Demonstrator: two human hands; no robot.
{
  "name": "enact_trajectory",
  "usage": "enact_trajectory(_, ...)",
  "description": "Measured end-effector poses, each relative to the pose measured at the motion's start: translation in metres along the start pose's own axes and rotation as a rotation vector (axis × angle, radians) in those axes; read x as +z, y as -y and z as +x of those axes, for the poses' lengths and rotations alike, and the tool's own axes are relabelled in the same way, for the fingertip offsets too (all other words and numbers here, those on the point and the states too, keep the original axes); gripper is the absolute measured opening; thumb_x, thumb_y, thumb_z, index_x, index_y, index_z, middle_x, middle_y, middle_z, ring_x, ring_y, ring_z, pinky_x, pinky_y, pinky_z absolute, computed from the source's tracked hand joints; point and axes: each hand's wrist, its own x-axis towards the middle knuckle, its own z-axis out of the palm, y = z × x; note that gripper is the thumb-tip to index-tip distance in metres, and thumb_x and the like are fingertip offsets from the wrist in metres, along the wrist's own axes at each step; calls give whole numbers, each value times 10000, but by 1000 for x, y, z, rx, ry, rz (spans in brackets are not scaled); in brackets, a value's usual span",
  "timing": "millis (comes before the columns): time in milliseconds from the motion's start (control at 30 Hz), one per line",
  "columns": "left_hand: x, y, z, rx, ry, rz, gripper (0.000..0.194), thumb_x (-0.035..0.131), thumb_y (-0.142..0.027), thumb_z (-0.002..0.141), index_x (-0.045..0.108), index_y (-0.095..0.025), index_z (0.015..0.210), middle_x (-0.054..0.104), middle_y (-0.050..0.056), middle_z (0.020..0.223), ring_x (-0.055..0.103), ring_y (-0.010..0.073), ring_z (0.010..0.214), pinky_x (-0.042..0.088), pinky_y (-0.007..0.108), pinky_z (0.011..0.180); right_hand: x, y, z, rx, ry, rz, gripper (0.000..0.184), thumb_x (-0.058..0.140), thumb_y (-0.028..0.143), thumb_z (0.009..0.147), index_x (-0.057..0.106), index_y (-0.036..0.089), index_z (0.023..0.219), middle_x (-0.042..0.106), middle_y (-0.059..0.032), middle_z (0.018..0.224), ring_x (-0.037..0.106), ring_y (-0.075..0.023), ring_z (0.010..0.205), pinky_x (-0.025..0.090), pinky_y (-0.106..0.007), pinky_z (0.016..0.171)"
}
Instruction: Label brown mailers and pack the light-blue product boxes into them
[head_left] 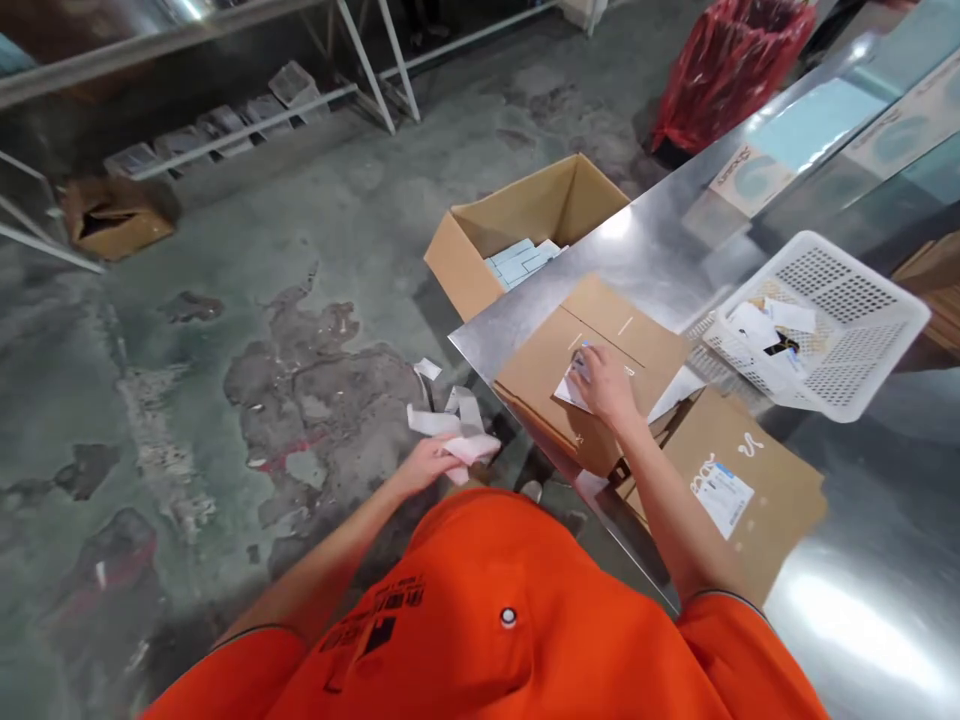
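Left hand (427, 465) is clenched around crumpled white paper strips (459, 428), held just off the near edge of the stainless steel table (660, 250), out over the floor. Right hand (604, 385) is curled down on a white paper slip (570, 392) lying on a flat cardboard mailer (604, 325) on the table; it presses there, but whether the fingers pinch the slip cannot be told. The mailer sits at the table's near corner, with a tear-strip line and small white marks across it. Just right of it on the table lies a second cardboard mailer (754, 490) with a white shipping label (722, 495), partly under the right forearm. Farther right on the table, a white perforated plastic basket (821, 320) sits tilted, with white papers (757, 330) inside. Along the table's far side lie pale blue and white printed sheets (814, 130). Just beyond the table's left edge stands an open cardboard box (525, 210) holding pale blue flat packs (521, 262). Past the table's far end is a red plastic bag (727, 75). Well left of the table are a metal shelf rack (240, 125) and a small cardboard box (116, 215) on the stained concrete floor (300, 400). Person wears an orange polo shirt (465, 620).
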Motion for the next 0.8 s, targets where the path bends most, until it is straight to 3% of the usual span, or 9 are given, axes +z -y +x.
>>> enact_trajectory(100, -10, -18, 30, 308, 49, 282, 299, 722, -485, 792, 749, -189, 765, 686, 89, 888, 609, 259, 970, 493, 420, 950, 12, 8, -4, -66, 39, -61, 607, 442, 418, 979, 394, 90, 1488, 362, -203, 1569, 271, -375, 1466, 161, -599, 1184)
enact_trajectory(167, -11, -30, 55, 476, 47, 459, 244, 704, -436, 809, 755, -206, 748, 710, 119, 1062, 562, 306, 1149, 417, 481, 1061, 18, 19, -17, -51, 35, -99, 642, 414, 438, 994, 350, 69, 1514, 292, -220, 1600, 193, -389, 1498, 92, -631, 1188)
enact_trajectory(267, -11, -38, 89, 552, 27, 582, 213, 668, -345, 828, 734, -195, 692, 548, 110, 1453, 360, 349, 1418, 281, 536, 1177, 23, 40, -49, -196, 105, -80, 691, 445, 510, 978, 367, 79, 1513, 272, -223, 1607, 168, -383, 1510, 66, -628, 1202)
enact_trajectory(367, -8, -35, 107, 556, 77, 642, 232, 642, -307, 841, 726, -173, 671, 435, 112, 1556, 295, 348, 1472, 264, 534, 1194, 21, 41, -80, -271, 129, 15, 594, 459, 488, 977, 445, 174, 1481, 354, -147, 1590, 222, -321, 1507, 125, -576, 1223)
enact_trajectory(433, -2, -30, 105, 589, 105, 704, 222, 610, -269, 857, 739, -170, 706, 441, 130, 1549, 349, 334, 1451, 248, 547, 1199, 17, 24, -94, 13, -59, 61, 554, 452, 440, 973, 481, 161, 1451, 388, -165, 1565, 253, -322, 1493, 184, -578, 1206)
enact_trajectory(500, 7, -26, 96, 643, 134, 778, 205, 592, -233, 857, 756, -181, 745, 468, 132, 1530, 376, 336, 1438, 202, 586, 1205, 10, -2, -102, 444, -277, 162, 621, 477, 443, 934, 469, 84, 1441, 459, -244, 1487, 381, -355, 1414, 298, -588, 1144)
enact_trajectory(567, 17, -24, 84, 702, 197, 846, 180, 602, -213, 840, 768, -193, 774, 488, 136, 1514, 371, 358, 1440, 178, 626, 1196, 2, -29, -111, 734, -335, 410, 682, 491, 491, 887, 494, 43, 1401, 592, -261, 1329, 563, -344, 1226, 438, -549, 1031)
enact_trajectory(667, 27, -27, 68, 780, 301, 923, 203, 576, -139, 822, 771, -196, 814, 485, 151, 1513, 365, 362, 1446, 205, 652, 1174, -13, -66, -145, 850, -377, 688, 620, 500, 541, 832, 635, 95, 1242, 700, -182, 1177, 644, -286, 1065, 494, -470, 966)
enact_trajectory(800, 19, -41, 48, 848, 377, 1030, 256, 555, -73, 792, 762, -213, 850, 504, 143, 1500, 407, 346, 1426, 264, 634, 1159, -39, -110, -236, 1030, -533, 529, 597, 505, 527, 800, 674, 116, 1200, 667, -166, 1271, 599, -283, 1183, 440, -431, 1052)
